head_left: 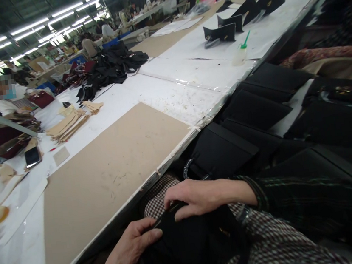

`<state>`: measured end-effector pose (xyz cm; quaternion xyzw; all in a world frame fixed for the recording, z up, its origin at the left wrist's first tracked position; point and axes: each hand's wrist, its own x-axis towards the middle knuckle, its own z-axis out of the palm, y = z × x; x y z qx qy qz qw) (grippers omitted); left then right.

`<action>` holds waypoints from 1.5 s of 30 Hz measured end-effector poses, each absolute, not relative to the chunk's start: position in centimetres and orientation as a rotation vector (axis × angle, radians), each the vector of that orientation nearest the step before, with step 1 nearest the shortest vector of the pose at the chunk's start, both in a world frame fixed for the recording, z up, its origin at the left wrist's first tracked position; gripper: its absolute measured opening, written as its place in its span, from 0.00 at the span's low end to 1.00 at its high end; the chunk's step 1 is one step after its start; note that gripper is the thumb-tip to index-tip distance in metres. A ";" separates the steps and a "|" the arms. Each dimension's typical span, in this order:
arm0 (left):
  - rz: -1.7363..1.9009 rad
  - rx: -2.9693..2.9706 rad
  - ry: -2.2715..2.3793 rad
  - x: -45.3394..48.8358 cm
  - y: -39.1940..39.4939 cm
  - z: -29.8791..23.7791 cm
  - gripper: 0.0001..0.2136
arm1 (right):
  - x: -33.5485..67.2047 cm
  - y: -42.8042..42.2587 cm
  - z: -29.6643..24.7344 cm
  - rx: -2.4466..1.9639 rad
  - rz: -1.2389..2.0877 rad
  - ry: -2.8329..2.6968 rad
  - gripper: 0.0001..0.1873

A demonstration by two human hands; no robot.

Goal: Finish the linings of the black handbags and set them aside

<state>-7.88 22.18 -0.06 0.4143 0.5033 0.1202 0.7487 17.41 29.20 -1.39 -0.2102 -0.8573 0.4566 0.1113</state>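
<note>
A black bag piece (193, 245) rests on my lap, below the edge of the long worktable (172, 102). My left hand (135, 246) curls around its left upper corner, thumb pressed on the top edge. My right hand (197, 198) lies over the top of the same piece, fingers bent and gripping its upper edge. Both hands are closed on it. My checked trousers (266, 241) show under and beside the piece.
A brown board (110, 174) covers the table in front of me. Black bag flaps (253, 109) are stacked to my right. A glue bottle (241, 53), folded black pieces (233, 24), tan cut parts (69, 123), a phone (32, 157) and a black fabric heap (110, 69) lie farther off. Other people sit at the left and back.
</note>
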 end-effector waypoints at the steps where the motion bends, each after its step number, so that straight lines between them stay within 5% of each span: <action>1: 0.263 0.922 1.103 -8.0 22.2 -0.1 0.13 | 17.1 28.7 -1.9 -0.635 1.287 -2.487 0.15; 7: 0.269 0.953 1.133 -8.1 22.1 -0.2 0.13 | 16.0 27.4 -3.4 -0.753 1.107 -2.461 0.09; 45: 0.262 1.289 1.341 -7.6 22.1 -0.5 0.13 | 13.9 27.1 -3.7 -1.178 1.238 -2.327 0.06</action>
